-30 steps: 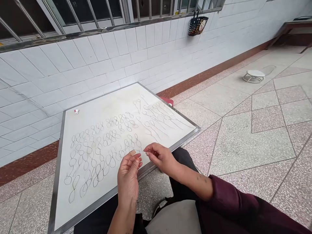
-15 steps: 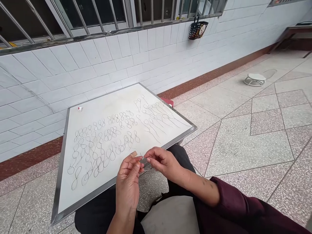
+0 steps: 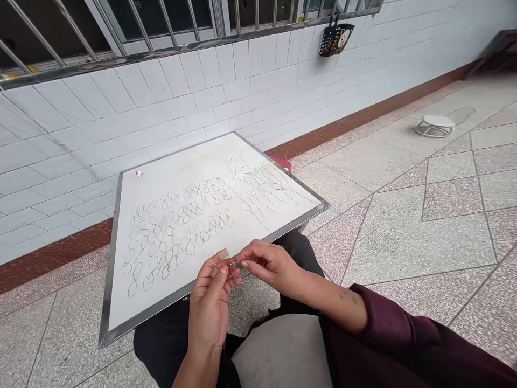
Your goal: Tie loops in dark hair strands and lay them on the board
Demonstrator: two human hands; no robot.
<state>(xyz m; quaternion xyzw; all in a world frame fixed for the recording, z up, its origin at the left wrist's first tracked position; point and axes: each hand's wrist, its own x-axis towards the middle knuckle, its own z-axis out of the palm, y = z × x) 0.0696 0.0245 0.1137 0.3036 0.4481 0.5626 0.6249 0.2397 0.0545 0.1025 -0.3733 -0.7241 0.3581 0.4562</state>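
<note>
Just off the near edge of the white table, my hands meet over a thin looped wire or cord; its material is too fine to tell. My left hand pinches it between thumb and fingers. A band of tan tape wraps one of its fingers. From the right, my right hand pinches the same strand with thumb and forefinger. Several figure-eight wire loops lie in rows on the table. Single loops with long tails lie towards its right corner.
A small white-and-red trinket sits at the table's far left. The tiled wall with barred windows runs behind. A dark basket hangs from the bars. A low white stool stands on the floor at right.
The loop now stands up over my left fingers, where the strand was bunched between both hands before. The head view has shifted slightly. Both hands keep their pinch.
</note>
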